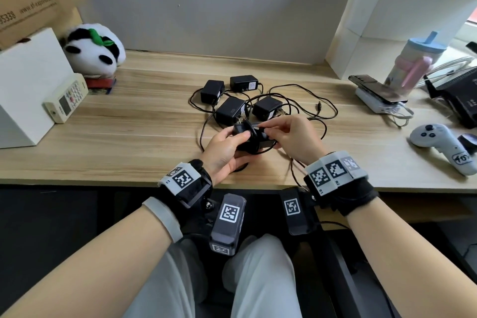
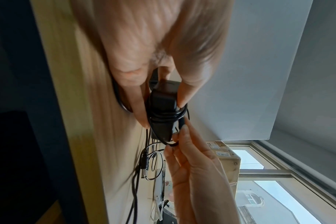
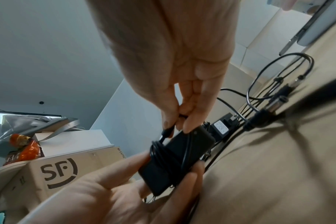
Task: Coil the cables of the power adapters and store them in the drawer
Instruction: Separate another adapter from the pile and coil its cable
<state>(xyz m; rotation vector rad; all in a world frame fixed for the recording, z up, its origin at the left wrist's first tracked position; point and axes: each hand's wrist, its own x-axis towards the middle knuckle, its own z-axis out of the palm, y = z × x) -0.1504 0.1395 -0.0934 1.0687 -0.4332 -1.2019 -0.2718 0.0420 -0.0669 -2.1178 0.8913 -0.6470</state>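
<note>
My left hand (image 1: 227,147) grips a black power adapter (image 1: 247,138) just above the desk's front edge. Its thin black cable (image 2: 169,115) is wound several times around the body. My right hand (image 1: 289,134) pinches the plug end of that cable (image 3: 166,131) against the adapter (image 3: 175,157). Several more black adapters (image 1: 231,111) lie behind in a cluster, their loose cables (image 1: 304,108) tangled on the wooden desk (image 1: 129,121). No drawer shows in any view.
A white box (image 1: 28,85) with a remote control (image 1: 65,100) leaning on it stands at the left, and a panda plush (image 1: 95,50) sits behind. At the right are a bottle (image 1: 413,59), a phone on a power bank (image 1: 376,95), a white game controller (image 1: 441,147) and a white box (image 1: 387,20).
</note>
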